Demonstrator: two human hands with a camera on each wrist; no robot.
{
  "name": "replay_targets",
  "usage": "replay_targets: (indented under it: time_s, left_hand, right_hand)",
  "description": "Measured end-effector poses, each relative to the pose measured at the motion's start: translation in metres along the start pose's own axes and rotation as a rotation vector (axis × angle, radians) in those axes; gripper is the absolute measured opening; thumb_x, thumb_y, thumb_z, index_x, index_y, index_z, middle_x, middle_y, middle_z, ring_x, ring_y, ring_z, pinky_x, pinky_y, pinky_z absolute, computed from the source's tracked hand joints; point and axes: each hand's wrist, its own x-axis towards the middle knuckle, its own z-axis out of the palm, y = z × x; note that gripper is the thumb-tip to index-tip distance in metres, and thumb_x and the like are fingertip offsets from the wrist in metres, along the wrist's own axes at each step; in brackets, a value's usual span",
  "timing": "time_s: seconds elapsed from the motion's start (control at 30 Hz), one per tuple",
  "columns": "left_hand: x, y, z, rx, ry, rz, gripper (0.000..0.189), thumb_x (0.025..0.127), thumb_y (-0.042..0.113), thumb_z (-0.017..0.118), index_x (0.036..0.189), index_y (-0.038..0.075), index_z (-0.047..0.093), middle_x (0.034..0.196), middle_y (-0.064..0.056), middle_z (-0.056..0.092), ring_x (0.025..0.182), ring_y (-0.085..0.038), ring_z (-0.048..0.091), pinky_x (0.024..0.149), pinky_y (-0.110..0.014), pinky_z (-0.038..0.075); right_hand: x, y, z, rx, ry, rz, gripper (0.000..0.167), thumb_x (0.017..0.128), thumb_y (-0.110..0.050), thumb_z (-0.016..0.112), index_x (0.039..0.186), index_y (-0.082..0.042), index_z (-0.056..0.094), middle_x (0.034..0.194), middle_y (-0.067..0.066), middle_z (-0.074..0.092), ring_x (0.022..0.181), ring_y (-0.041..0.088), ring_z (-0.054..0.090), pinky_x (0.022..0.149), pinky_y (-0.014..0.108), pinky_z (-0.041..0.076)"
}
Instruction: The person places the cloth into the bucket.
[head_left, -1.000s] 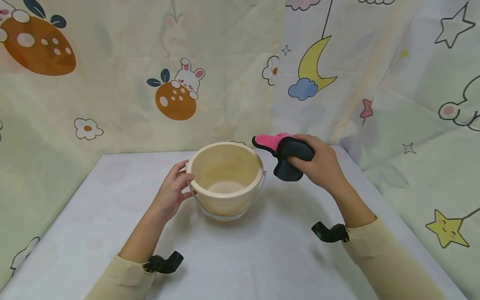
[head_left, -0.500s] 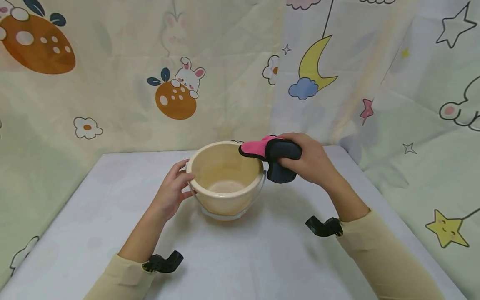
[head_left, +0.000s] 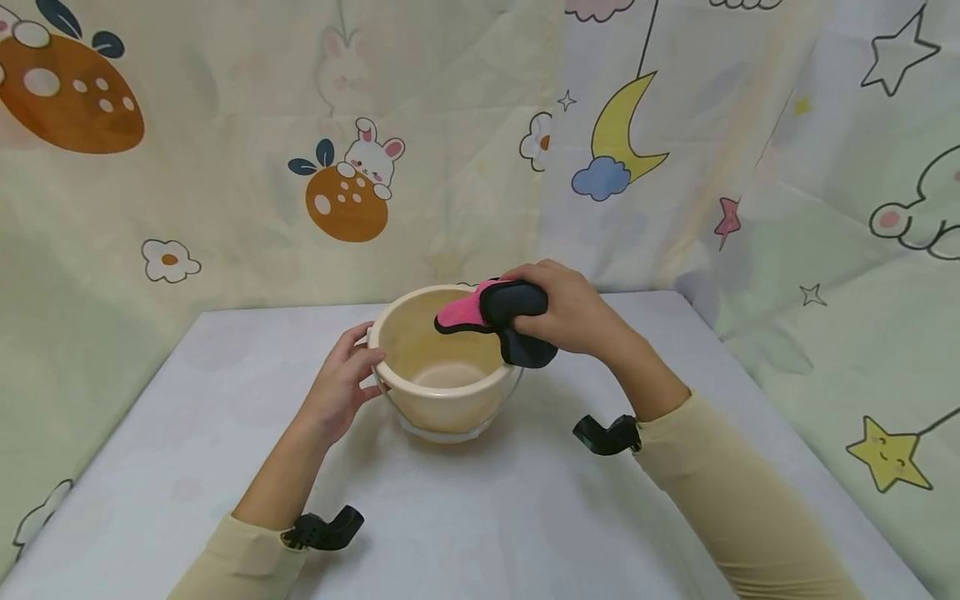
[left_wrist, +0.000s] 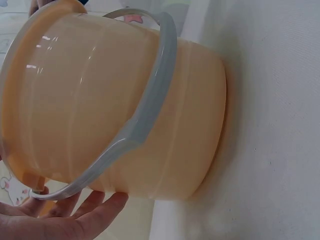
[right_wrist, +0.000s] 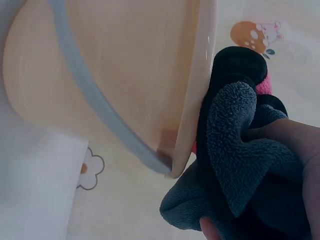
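A cream plastic bucket (head_left: 450,408) stands upright on the white table, its grey handle (left_wrist: 156,85) hanging down along the near side. My left hand (head_left: 339,387) holds its left edge, thumb at the rim and fingers against the outer wall. My right hand (head_left: 573,312) grips a bunched cloth (head_left: 517,304), dark grey and pink with black edging, at the bucket's right rim. The pink end reaches over the opening, while a grey fold hangs outside the wall. In the right wrist view the grey cloth (right_wrist: 232,140) looks fuzzy and lies against the rim.
The white tabletop (head_left: 480,525) spreads around the bucket. Behind it hangs a printed curtain (head_left: 465,150) with rabbits, a moon and stars; it also covers the right side. A black camera mount (head_left: 326,527) sits on each wrist.
My right hand has moved left with the cloth, from beside the bucket to its right rim and partly over the opening. The left hand and the bucket stay in place.
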Motion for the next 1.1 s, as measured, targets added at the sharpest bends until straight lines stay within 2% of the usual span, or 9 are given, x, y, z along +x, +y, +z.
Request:
replay_targets:
  time_s: [0.37,0.67,1.1]
  left_hand:
    - [0.001,0.000,0.001,0.001,0.008,-0.003,0.059,0.103,0.015,0.047,0.158,0.010,0.029,0.136,-0.011,0.049,0.125,-0.026,0.055,0.088,-0.032,0.057]
    - [0.000,0.001,0.002,-0.018,0.010,-0.019,0.059,0.104,0.017,0.046,0.160,0.011,0.027,0.149,-0.017,0.043,0.134,-0.031,0.048,0.088,-0.030,0.057]
    - [0.000,0.001,0.003,-0.001,0.011,-0.025,0.058,0.105,0.020,0.044,0.160,0.013,0.027,0.153,-0.016,0.040,0.134,-0.029,0.047,0.089,-0.028,0.057]
  right_hand:
    - [0.014,-0.019,0.003,-0.071,-0.109,-0.018,0.050,0.086,-0.016,0.070,0.136,-0.016,0.064,0.125,0.012,0.063,0.109,0.030,0.058,0.091,0.047,0.053]
    - [0.030,-0.037,0.007,-0.143,-0.203,-0.038,0.049,0.088,-0.017,0.072,0.136,-0.018,0.066,0.125,0.010,0.064,0.110,0.028,0.059,0.094,0.044,0.054]
    - [0.040,-0.047,0.022,-0.115,-0.228,-0.070,0.051,0.087,-0.016,0.073,0.137,-0.017,0.065,0.130,0.009,0.065,0.115,0.027,0.058,0.101,0.043,0.049]
